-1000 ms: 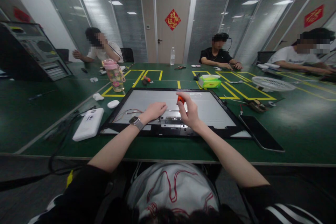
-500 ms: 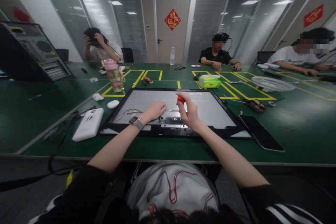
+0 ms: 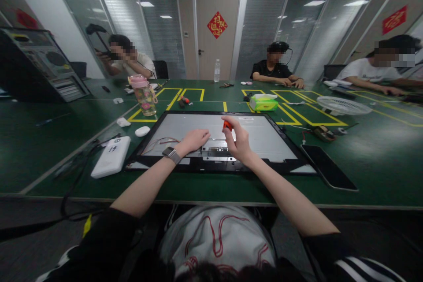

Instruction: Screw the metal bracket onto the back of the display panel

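Observation:
A flat monitor panel (image 3: 264, 134) lies face down on the green table, its grey metal back up. My right hand (image 3: 238, 141) is closed round an orange-handled screwdriver (image 3: 226, 125), held upright over the small metal bracket (image 3: 216, 151) at the panel's near middle. My left hand (image 3: 194, 139) rests on the panel just left of the bracket, fingers curled down against the metal, holding nothing I can see. A watch sits on my left wrist. Thin wires (image 3: 158, 142) run across the panel's left part.
A white box-like device (image 3: 111, 156) and a white mouse (image 3: 142, 131) lie left of the panel, a black phone (image 3: 328, 167) to its right. Farther off stand a pink-lidded bottle (image 3: 144, 95), a green tissue pack (image 3: 263, 103) and a white fan (image 3: 343, 106). Three other people sit around the table.
My hands and the screwdriver have hardly moved. The person at the far left raised their hands to their head and now holds a dark object up at their face.

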The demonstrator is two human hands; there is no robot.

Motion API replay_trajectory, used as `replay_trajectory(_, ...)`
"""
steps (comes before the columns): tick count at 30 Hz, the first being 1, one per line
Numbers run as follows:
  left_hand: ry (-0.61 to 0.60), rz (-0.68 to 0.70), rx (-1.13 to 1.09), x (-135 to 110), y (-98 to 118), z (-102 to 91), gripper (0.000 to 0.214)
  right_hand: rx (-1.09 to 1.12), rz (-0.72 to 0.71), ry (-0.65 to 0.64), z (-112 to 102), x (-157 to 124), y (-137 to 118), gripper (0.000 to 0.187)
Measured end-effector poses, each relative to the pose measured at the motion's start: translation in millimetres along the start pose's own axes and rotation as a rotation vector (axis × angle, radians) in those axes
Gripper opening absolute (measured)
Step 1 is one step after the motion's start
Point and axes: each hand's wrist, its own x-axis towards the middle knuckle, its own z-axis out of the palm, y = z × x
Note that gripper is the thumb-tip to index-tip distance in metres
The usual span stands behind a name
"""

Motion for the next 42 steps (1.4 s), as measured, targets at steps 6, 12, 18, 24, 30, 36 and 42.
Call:
replay_trajectory(6,0.000,-0.003,-0.001,0.2,0.6,-0.5,0.038,-0.005,-0.008,0.012,-0.8,1.1,-1.3,0.033)
replay_trajectory(12,-0.008,-0.014,-0.045,-1.7,3.5,-3.9,0.035,0.001,-0.065,0.004,-0.3,3.9,-2.1,0.029)
replay_trajectory(18,0.000,-0.004,-0.051,-1.7,2.5,-2.9,0.036,-0.021,-0.060,0.021,1.4,3.1,-0.5,0.028)
replay_trajectory(24,0.005,-0.006,-0.011,1.1,-1.4,1.9,0.037,0.028,0.023,0.002,3.1,-2.2,3.6,0.033)
replay_trajectory(30,0.010,-0.002,-0.013,1.5,-2.1,2.7,0.037,0.143,0.116,-0.005,4.3,-4.7,7.5,0.034)
replay_trajectory(36,0.001,-0.010,-0.005,1.1,-2.1,2.3,0.037,0.223,0.202,0.037,-1.3,6.1,1.0,0.020)
replay_trajectory(42,0.013,-0.005,0.004,0.9,-3.2,3.0,0.038,0.122,0.238,0.211,-7.9,16.1,-1.7,0.015)
